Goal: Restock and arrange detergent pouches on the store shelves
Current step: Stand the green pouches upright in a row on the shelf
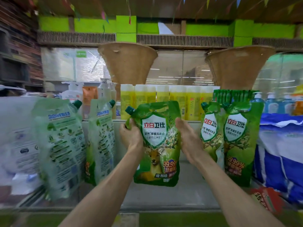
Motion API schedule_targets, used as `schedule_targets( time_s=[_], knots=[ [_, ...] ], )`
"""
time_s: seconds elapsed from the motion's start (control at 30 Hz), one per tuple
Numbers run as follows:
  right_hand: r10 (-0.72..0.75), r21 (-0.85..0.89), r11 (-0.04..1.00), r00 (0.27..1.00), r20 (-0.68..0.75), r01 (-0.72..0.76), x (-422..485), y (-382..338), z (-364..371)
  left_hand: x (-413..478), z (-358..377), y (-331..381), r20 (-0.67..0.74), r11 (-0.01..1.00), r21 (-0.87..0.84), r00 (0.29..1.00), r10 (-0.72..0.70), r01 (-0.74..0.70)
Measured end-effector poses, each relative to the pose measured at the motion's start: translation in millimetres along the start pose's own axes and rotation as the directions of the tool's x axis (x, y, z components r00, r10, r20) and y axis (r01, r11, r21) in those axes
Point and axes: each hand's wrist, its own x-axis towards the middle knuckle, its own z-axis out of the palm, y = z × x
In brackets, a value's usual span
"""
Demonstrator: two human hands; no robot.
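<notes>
Far left of the pale grey shelf (pixel 164 196): a blurred white plastic pouch (pixel 19 145). Just beside it, two pale green detergent pouches stand with printed backs facing out, the larger (pixel 60 145) near the shelf's front edge, the smaller (pixel 101 141) further in; both have dark green screw caps at top right.

Shelf centre: a glossy green detergent pouch with a white shield label and a deer picture (pixel 157 145) is held upright, front facing out, its bottom edge above the shelf surface. Left hand (pixel 130 136) is wrapped closed around the pouch's upper left edge, just under the dark green cap. Right hand (pixel 188 140) lies flat along the right edge, fingers extended and pressed against the pouch.

Right of centre: two matching green deer pouches (pixel 236 141) stand side by side, touching. Far right end: blue-and-white bags (pixel 282 153).

Behind, along the shelf's back edge: a row of yellow bottles (pixel 164 99).
</notes>
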Motion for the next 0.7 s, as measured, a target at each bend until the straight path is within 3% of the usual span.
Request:
schedule_targets(
  time_s=[0.17,0.27,0.4,0.53,0.7],
  knots=[
    [0.031,0.049,0.998,0.991,-0.127,-0.025,7.2,12.3,6.0,10.4,-13.4,0.8,0.175,0.996,-0.008,0.981,0.087,-0.087],
    [0.016,0.076,0.997,0.985,-0.172,-0.003,14.9,12.9,4.5,19.4,-19.6,3.8,0.274,0.997,-0.074,0.962,0.021,-0.001],
    [0.135,0.2,0.976,0.963,-0.233,-0.088,26.9,12.3,-2.0,36.6,-19.3,15.2,0.349,0.987,-0.142,0.937,-0.025,0.079],
    [0.202,0.258,0.955,0.958,-0.205,-0.147,32.0,9.9,-6.2,40.7,-16.4,16.6,0.409,0.984,-0.169,0.912,0.018,0.056],
    [0.181,0.288,0.947,0.976,-0.121,-0.14,30.6,7.8,-6.8,43.4,-22.9,8.2,0.458,0.981,-0.18,0.889,0.017,0.073]
  ],
)
